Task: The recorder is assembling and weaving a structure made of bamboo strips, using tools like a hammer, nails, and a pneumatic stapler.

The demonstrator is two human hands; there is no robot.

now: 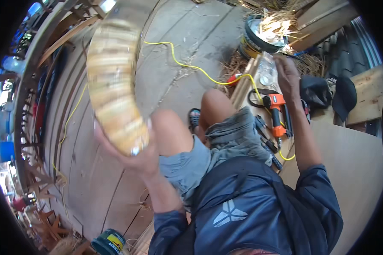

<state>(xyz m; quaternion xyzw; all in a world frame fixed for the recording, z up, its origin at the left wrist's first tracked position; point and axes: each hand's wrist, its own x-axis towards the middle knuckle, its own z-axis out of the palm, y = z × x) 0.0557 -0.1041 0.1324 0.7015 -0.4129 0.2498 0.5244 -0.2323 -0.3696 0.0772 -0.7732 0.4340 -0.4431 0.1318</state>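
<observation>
My left hand (134, 159) is closed round the lower end of a long curved piece (115, 80) banded with pale straw-coloured strips. Motion smears this piece, and it rises upright to the left of my knees. Farther off to the right, my right hand (288, 76) has its fingers curled together beside a crumpled clear plastic bag (267, 70); whatever they pinch, if anything, is hidden. Below that hand, an orange and black air nailer or stapler (276, 112) lies on the wooden boards, joined to a yellow hose (187, 65).
A dark bucket (249, 44) heaped with straw stands at the far right. Beside my right arm are a black cap (344, 97) and a black bag (315, 91). Dark hand tools (268, 144) lie near my thigh. A green tub (108, 243) stands at lower left; wooden framing lines the left.
</observation>
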